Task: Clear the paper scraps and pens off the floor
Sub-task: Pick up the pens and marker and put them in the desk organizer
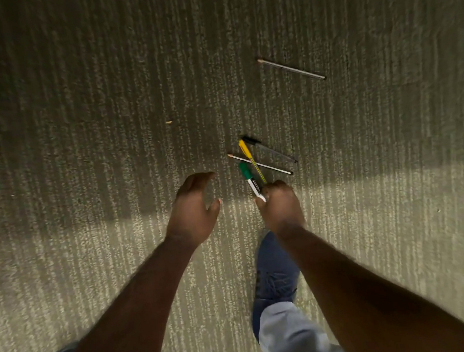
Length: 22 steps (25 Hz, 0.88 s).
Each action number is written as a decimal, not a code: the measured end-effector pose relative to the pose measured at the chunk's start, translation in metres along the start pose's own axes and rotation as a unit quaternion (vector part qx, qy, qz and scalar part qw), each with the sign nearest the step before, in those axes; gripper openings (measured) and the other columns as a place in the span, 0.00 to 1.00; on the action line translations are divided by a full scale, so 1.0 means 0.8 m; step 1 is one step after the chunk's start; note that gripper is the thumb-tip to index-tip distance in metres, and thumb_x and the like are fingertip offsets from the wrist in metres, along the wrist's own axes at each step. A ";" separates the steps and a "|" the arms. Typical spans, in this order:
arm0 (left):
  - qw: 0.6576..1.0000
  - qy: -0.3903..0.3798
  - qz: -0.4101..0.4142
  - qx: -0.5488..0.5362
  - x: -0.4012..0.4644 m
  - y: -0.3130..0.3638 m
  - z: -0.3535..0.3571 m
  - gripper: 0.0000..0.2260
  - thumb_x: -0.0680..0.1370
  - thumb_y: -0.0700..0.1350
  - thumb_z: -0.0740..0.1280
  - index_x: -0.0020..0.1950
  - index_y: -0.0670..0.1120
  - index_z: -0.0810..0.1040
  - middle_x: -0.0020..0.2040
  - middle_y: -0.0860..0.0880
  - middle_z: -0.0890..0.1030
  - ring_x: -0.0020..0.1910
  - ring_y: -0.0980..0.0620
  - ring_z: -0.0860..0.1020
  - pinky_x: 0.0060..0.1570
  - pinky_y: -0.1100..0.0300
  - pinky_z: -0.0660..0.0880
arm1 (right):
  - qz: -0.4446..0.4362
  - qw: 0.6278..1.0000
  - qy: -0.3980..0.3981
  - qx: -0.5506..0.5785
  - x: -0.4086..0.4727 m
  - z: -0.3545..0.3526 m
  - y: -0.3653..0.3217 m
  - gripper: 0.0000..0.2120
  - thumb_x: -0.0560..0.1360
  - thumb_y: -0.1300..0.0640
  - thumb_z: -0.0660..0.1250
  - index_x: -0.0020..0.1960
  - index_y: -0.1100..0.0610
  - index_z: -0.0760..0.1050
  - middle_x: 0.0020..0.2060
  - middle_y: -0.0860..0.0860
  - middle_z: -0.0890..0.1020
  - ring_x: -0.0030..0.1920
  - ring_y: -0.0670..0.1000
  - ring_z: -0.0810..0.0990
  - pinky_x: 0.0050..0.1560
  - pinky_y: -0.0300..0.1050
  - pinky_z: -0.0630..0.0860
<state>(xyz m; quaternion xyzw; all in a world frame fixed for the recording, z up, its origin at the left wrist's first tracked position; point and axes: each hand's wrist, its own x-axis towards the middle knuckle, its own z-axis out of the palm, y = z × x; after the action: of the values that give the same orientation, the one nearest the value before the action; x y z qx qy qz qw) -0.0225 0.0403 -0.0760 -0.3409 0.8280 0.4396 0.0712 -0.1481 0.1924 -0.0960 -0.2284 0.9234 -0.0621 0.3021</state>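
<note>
The right hand [281,206] is closed in a fist around 2 items: a green-capped marker [250,181] and a thin yellow pen [250,159], both sticking up out of the fist toward the far side of the carpet [83,103]. The left hand [193,208] hangs open and empty just beside it, fingers curved and spread wide, palm toward the floor.

3 more writing tools lie on the carpet. A pencil [273,167] and a black-capped pen [270,149] rest close together right behind the held pair, near the middle of the carpet in view; whether they touch the yellow pen cannot be told. A second pencil [292,69] lies well apart, toward the far right. A tiny pale fleck [169,122] sits alone left of centre, possibly a scrap; no larger paper scraps are visible. A blue shoe [276,271] stands under the right forearm.

All of these should be light, stiff and smooth-barrelled, so they will likely roll or slip sideways on the ribbed pile if nudged. A pinch at mid-barrel, thumb against 2 fingertips, looks the safest hold. With the right fist already full, the empty left hand seems better placed for the nearby pencil and pen; adding more to the fist risks fanning them out and dropping one.
</note>
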 end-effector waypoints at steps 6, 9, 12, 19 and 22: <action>0.999 0.025 0.039 0.005 0.051 0.025 0.020 0.19 0.71 0.41 0.66 0.62 0.44 0.75 0.54 0.43 0.79 0.53 0.42 0.77 0.55 0.46 0.75 | -0.063 0.996 0.016 0.063 -0.006 -0.010 0.030 0.07 0.69 0.58 0.66 0.46 0.58 0.77 0.42 0.58 0.78 0.42 0.59 0.78 0.42 0.48 0.74; 0.992 -0.020 0.057 0.106 0.084 0.050 0.035 0.21 0.72 0.40 0.67 0.65 0.51 0.74 0.56 0.44 0.77 0.54 0.42 0.75 0.54 0.45 0.74 | -0.023 0.993 0.050 0.105 -0.006 -0.027 0.060 0.08 0.68 0.61 0.70 0.46 0.59 0.76 0.42 0.56 0.78 0.42 0.57 0.76 0.42 0.44 0.70; 0.973 -0.045 0.095 0.203 0.111 0.067 0.047 0.19 0.71 0.42 0.71 0.60 0.53 0.77 0.56 0.45 0.75 0.55 0.42 0.73 0.52 0.46 0.74 | -0.016 0.991 0.067 0.119 -0.004 -0.045 0.084 0.08 0.68 0.63 0.70 0.45 0.60 0.74 0.40 0.56 0.77 0.39 0.56 0.75 0.41 0.41 0.66; 0.930 -0.038 0.188 0.312 0.119 0.059 0.063 0.11 0.71 0.50 0.60 0.42 0.50 0.80 0.50 0.45 0.77 0.51 0.41 0.73 0.48 0.47 0.71 | -0.030 0.984 0.112 0.138 0.008 -0.047 0.106 0.03 0.68 0.59 0.63 0.39 0.59 0.71 0.36 0.49 0.70 0.37 0.51 0.69 0.38 0.40 0.60; 0.926 -0.013 0.228 0.302 0.117 0.051 0.061 0.06 0.72 0.50 0.65 0.45 0.51 0.80 0.50 0.49 0.79 0.51 0.45 0.70 0.48 0.49 0.68 | -0.025 0.978 0.126 0.167 0.008 -0.044 0.105 0.05 0.71 0.60 0.62 0.42 0.61 0.73 0.37 0.53 0.73 0.39 0.53 0.71 0.40 0.40 0.61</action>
<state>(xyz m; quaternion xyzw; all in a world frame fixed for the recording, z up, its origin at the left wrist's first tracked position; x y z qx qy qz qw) -0.1276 0.0470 -0.1166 -0.0996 0.9757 0.1780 0.0795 -0.2058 0.2632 -0.0924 -0.1887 0.9246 -0.2508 0.2158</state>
